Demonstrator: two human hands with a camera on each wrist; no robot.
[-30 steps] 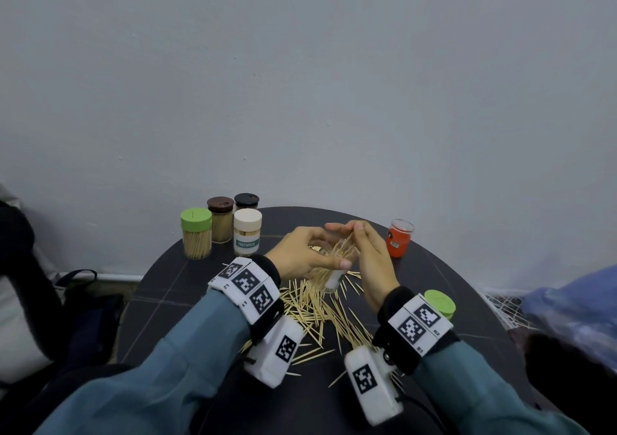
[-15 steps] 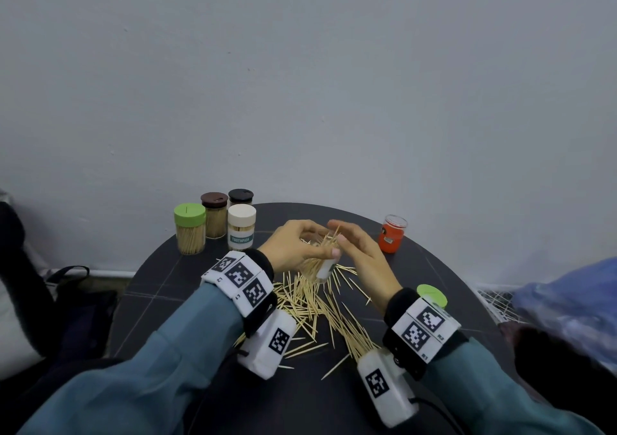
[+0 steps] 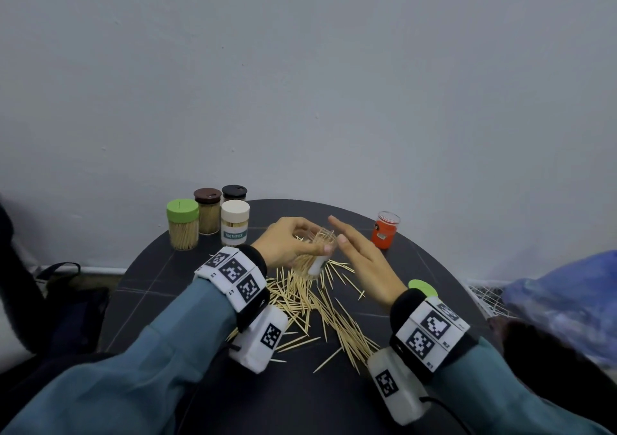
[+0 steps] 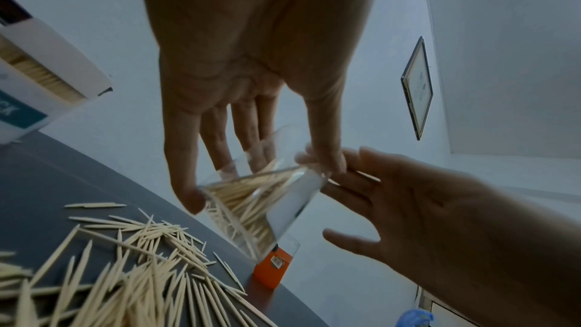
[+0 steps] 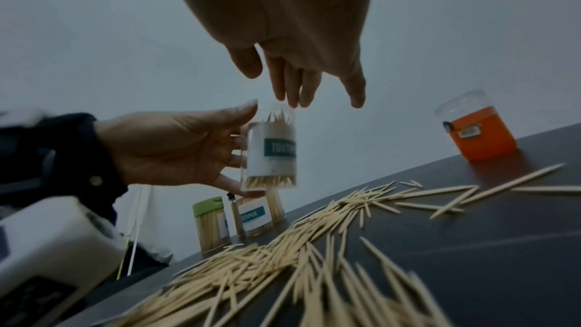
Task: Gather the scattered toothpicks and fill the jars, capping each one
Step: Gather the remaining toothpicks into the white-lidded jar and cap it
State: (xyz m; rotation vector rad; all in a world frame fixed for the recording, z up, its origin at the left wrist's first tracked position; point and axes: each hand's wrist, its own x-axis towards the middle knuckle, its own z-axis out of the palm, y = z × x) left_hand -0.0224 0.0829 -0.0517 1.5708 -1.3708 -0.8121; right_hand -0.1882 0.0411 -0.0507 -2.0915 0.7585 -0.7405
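Above the middle of the tabletop point(image 3: 417, 267), the clear jar point(image 3: 315, 254), well filled with toothpicks, is held in the left hand point(image 3: 287, 242), whose grip is wrapped round its wall. The right hand point(image 3: 364, 257) is open-fingered beside the mouth, holding nothing. Loose toothpicks point(image 3: 317, 304) lie piled beneath. To fill well, I judge the jar should stay tilted while small aligned bundles slide in points-first, then be tapped so they settle. Four capped jars point(image 3: 208, 219) stand far left; an open orange jar point(image 3: 385, 231) stands to the right; a green lid point(image 3: 422, 288) lies near the right wrist.
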